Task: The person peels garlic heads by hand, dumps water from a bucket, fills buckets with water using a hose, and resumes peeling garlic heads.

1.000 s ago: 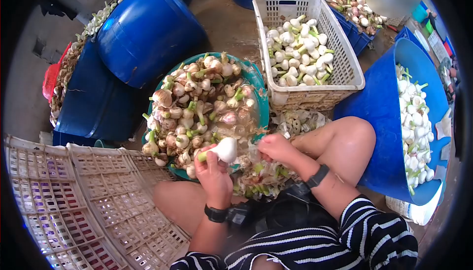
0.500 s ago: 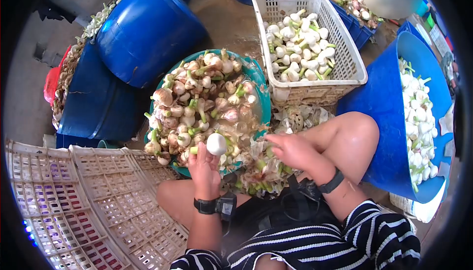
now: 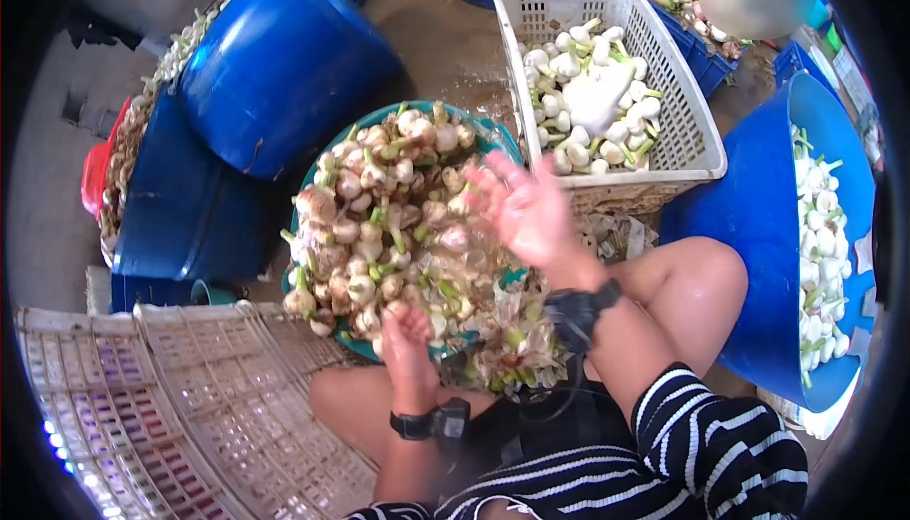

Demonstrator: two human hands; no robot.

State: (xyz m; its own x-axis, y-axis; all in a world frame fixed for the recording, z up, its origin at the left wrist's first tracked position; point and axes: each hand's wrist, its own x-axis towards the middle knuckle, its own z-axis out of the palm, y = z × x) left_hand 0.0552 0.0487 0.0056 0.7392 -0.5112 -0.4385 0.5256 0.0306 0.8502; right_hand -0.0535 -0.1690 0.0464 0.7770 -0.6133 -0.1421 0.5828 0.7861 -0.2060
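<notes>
My right hand (image 3: 531,212) is open, palm up and fingers spread, smeared by motion over the right side of a green tub (image 3: 493,131). Beyond it, a blurred white garlic bulb (image 3: 599,98) appears in flight above the white plastic crate (image 3: 616,177). Peeled garlic with short green stems (image 3: 573,155) lies in that crate. At the tub's near edge, my left hand (image 3: 408,330) has its fingers curled in; whether anything is inside them is hidden. Unpeeled garlic (image 3: 355,236) heaps up the tub, with water and loose skins on its right side.
Peeled skins and stem scraps (image 3: 517,345) pile up between the tub and my legs. At right stands a blue bin (image 3: 730,226) of white garlic. Blue barrels (image 3: 284,65) lean at back left, and an empty-looking lattice crate (image 3: 190,368) is beside my left leg.
The peeled bulb has left my left hand, and a blurred one now shows over the white crate. My right hand has swung forward and opened; my left has dropped slightly nearer to me.
</notes>
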